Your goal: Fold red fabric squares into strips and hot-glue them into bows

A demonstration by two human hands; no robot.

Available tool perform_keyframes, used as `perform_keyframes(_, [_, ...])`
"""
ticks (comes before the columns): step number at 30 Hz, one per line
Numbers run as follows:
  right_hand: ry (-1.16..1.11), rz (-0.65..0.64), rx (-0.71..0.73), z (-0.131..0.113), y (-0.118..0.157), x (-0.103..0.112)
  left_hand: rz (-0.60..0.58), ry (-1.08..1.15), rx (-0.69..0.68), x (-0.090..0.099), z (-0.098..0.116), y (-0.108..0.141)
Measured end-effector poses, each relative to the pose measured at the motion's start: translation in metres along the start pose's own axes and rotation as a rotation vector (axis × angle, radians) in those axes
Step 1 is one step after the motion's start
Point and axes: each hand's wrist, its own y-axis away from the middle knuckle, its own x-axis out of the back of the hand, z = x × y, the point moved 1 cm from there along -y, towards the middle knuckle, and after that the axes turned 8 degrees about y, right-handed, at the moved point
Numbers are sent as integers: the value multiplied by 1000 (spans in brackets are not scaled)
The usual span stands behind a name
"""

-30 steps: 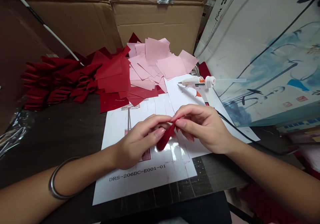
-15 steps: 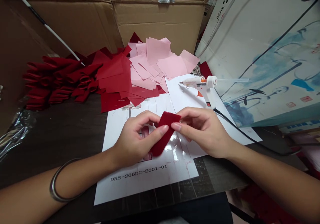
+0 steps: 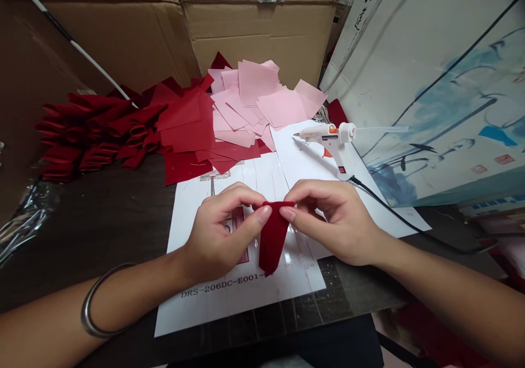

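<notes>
A folded piece of dark red fabric (image 3: 273, 242) hangs between my hands, its narrower end pointing down toward me. My left hand (image 3: 225, 231) pinches its upper left corner between thumb and forefinger. At the upper right corner, my right hand (image 3: 334, 220) pinches it the same way. Both hands are above a printed white sheet (image 3: 197, 310) lying on the dark table. Behind my right hand a white glue gun (image 3: 328, 138) rests on the paper, its nozzle toward the left.
Loose red squares (image 3: 188, 122) and pink squares (image 3: 283, 105) are heaped at the back. Folded red pieces (image 3: 82, 133) are stacked at the left. A cardboard box (image 3: 262, 40) stands behind, a painted panel (image 3: 443, 94) at the right. The gun's black cord (image 3: 394, 209) runs right.
The red fabric has swung from a slant to hanging nearly straight down, and its top edge is now level between my fingers. My hands have shifted only slightly.
</notes>
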Motion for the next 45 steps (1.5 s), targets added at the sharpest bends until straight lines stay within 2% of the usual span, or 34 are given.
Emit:
perform_keyframes(14, [36,12,58,0,1,0,-27,16,43,1,-2,3])
perform_keyframes(25, [48,26,102,-1,0,-1,12,-114,12,-2,5,-1])
perform_keyframes(34, [76,29,94,0,1,0,4,-122,25,-2,5,-1])
perform_keyframes(41, [56,40,63,1,1,-1,63,0,61,-5,1,3])
perform_keyframes(45, [25,18,16,3,1,-1,74,-15,46,-6,2,2])
